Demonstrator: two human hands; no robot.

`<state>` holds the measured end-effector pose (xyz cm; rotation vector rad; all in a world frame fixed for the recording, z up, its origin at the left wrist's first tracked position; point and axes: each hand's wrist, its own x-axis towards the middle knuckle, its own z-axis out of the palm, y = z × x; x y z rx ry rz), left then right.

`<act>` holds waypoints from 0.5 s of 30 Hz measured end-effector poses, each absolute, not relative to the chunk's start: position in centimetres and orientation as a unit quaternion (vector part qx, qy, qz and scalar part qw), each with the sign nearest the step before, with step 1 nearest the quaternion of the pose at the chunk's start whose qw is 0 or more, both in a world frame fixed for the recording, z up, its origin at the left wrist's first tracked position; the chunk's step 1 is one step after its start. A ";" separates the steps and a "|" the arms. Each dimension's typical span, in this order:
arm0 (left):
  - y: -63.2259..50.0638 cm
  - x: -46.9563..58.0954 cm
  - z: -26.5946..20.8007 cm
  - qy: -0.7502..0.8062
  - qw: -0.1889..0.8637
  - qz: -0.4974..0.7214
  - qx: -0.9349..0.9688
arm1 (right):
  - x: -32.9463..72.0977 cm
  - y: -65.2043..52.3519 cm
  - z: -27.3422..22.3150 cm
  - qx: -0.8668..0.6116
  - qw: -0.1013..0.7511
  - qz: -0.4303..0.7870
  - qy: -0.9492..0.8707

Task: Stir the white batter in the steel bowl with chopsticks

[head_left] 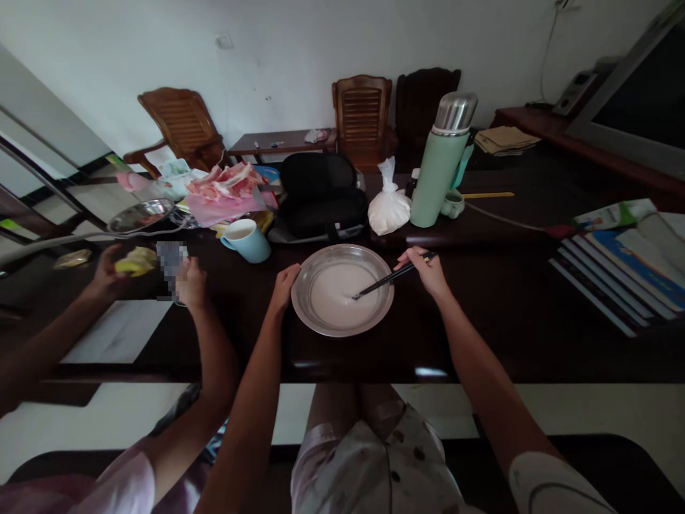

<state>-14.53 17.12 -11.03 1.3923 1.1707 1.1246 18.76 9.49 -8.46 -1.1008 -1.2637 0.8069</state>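
A round metal bowl stands on the dark table in front of me, with a pale, milky liquid in it. My left hand grips the bowl's left rim. Over the right side, my right hand is closed around dark chopsticks, whose tips dip into the liquid near its middle. Behind the bowl sits a tied clear plastic bag of white powder. To its right rises a green thermos with a steel cap.
At my left, another person's hands hold a yellowish item and a blurred-out object. A light blue mug, a black case and raw meat on pink plastic stand behind. Stacked books lie on the right.
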 end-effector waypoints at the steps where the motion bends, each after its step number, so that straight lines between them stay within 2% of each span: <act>1: 17.2 -14.6 -11.1 0.480 0.483 0.462 0.569 | 18.6 9.4 -8.5 -0.468 0.591 0.359 -0.551; 5: 17.4 -14.6 -11.4 0.480 0.488 0.465 0.562 | 17.8 9.2 -8.5 -0.444 0.554 0.382 -0.591; 11: 17.2 -14.5 -11.1 0.485 0.478 0.466 0.565 | 18.4 9.4 -8.4 -0.475 0.594 0.340 -0.554; 15: 17.1 -14.4 -10.8 0.484 0.475 0.465 0.568 | 18.1 9.3 -8.5 -0.457 0.570 0.365 -0.578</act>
